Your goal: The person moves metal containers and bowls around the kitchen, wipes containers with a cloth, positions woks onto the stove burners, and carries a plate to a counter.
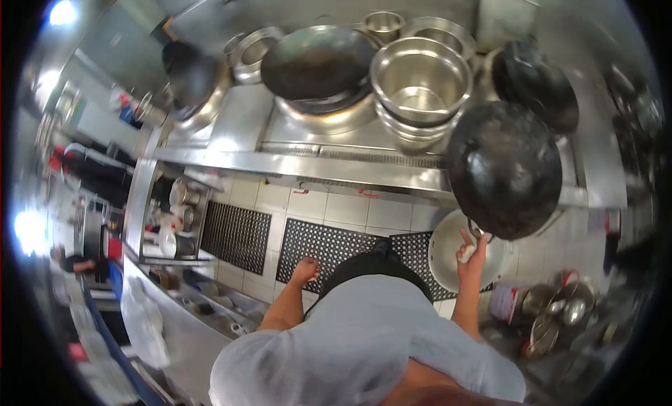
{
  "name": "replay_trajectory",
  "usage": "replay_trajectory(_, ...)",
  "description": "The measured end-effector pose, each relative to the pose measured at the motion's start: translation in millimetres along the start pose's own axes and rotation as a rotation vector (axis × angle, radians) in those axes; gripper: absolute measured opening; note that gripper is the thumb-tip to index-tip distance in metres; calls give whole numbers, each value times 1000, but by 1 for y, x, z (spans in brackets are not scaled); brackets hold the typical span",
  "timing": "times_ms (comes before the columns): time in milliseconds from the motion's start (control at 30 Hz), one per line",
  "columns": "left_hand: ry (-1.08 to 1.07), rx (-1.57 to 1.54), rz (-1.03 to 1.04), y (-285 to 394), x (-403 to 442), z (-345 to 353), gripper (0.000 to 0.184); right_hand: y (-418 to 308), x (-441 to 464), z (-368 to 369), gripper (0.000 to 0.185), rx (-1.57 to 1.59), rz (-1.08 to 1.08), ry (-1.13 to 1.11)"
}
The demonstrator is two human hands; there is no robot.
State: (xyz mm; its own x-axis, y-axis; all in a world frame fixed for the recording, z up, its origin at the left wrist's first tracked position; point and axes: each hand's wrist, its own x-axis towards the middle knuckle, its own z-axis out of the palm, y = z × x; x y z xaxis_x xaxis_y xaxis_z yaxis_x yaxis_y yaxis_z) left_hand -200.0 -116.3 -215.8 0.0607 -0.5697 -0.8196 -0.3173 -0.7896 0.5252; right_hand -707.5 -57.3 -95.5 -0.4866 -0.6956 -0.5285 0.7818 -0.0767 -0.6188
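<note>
At the upper left of the frame I see a dark wok [192, 80] on the steel range [238, 119]. Lower down, left of centre, the person's left hand [306, 271] hangs in the air, its fingers curled inward with nothing visible in them. Above it, near the top, a wide wok [318, 63] rests on the range, with a steel pot [420, 77] just beside it. Right of centre, a broad pale pan [441, 255] shows behind the right hand [473, 255], whose fingers look closed on the ring handle [472, 228] of the black wok [504, 168]. That wok fills the right-middle of the frame, tilted, overlapping the range's front edge. The one-handed hold worries me: should the ring turn in those fingers, the heavy-looking wok could swing into the pot or drop toward the pan.
</note>
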Motion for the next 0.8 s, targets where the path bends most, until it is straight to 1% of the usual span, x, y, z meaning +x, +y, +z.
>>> replay_trajectory(100,66,-29,-40,-9,-20,-2,17,7,-4,-2,49,-49,43,-43)
replay_trajectory(167,70,-15,-45,-31,-24,-6,15,13,-5,-7,53,-91,83,-87)
replay_trajectory(233,-27,-37,39,-51,-30,-10,16,24,-5,-6,47,-116,232,-143)
replay_trajectory(267,-34,-49,44,-61,-30,-10,16,28,-5,-3,47,-128,224,-148)
replay_trajectory(333,19,-207,-66,-79,-28,-15,16,46,-3,9,41,-481,337,-269)
replay_trajectory(367,46,-282,-125,-88,-27,-18,16,58,0,16,41,-490,330,-267)
replay_trajectory(400,38,-286,-123,-96,-27,-22,16,72,5,23,40,-517,346,-333)
replay_trajectory(433,123,-308,-104,-102,-26,-26,16,84,7,35,39,-544,361,-399)
replay_trajectory(467,210,-332,-86,-103,-22,-32,17,95,4,53,39,-553,355,-401)
replay_trajectory(500,207,-341,-82,-100,-13,-38,17,111,4,75,37,-585,380,-438)
replay_trajectory(567,372,-301,188,-90,11,-48,20,154,1,130,36,-620,402,-486)
replay_trajectory(600,221,-508,207,-53,-5,-52,22,181,-4,158,34,-728,292,-577)
replay_trajectory(633,69,-719,228,18,-44,-58,25,208,-9,191,32,-837,181,-674)
replay_trajectory(700,-361,-1094,273,89,-78,-78,30,267,-28,261,31,-1012,-21,-961)
replay_trajectory(733,-428,-1147,298,112,-84,-90,31,289,-51,305,31,-1024,4,-995)
replay_trajectory(767,-495,-1199,326,124,-85,-104,31,300,-83,351,32,-1122,-68,-1140)
replay_trajectory(800,-462,-1231,331,123,-81,-122,31,316,-106,382,34,-1210,-144,-1287)
